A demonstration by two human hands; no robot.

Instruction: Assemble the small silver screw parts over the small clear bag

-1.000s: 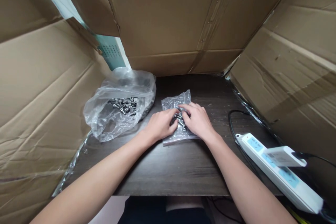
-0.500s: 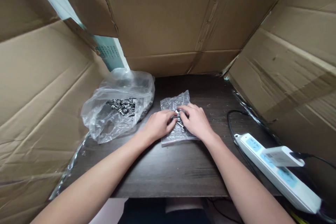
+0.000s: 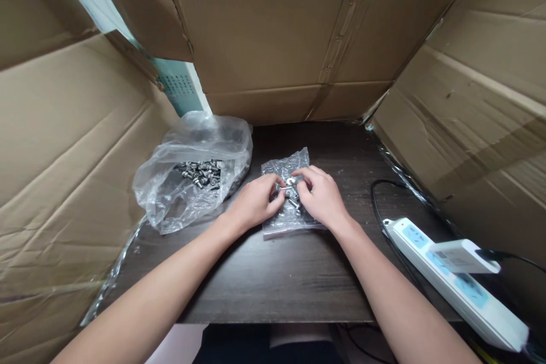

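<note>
Both my hands work over a small clear plastic bag lying flat on the dark table. A few metal bolts rest on this bag, between the hands. My left hand pinches a thin bolt between thumb and forefinger, its shank pointing right. From the other side, my right hand has thumb and forefinger curled in at the bolt's far end. Whatever lies between those right fingertips is small, shiny and too unclear to name.
Left of the hands stands a larger clear bag, its mouth toward me, with many loose bolts inside. A white power strip with a plugged-in charger and black cable lies at right. Cardboard walls enclose the table.
My fingers have lifted slightly and bent more, and a bolt now shows between the fingertips of my left hand. Both bags stay in place.
</note>
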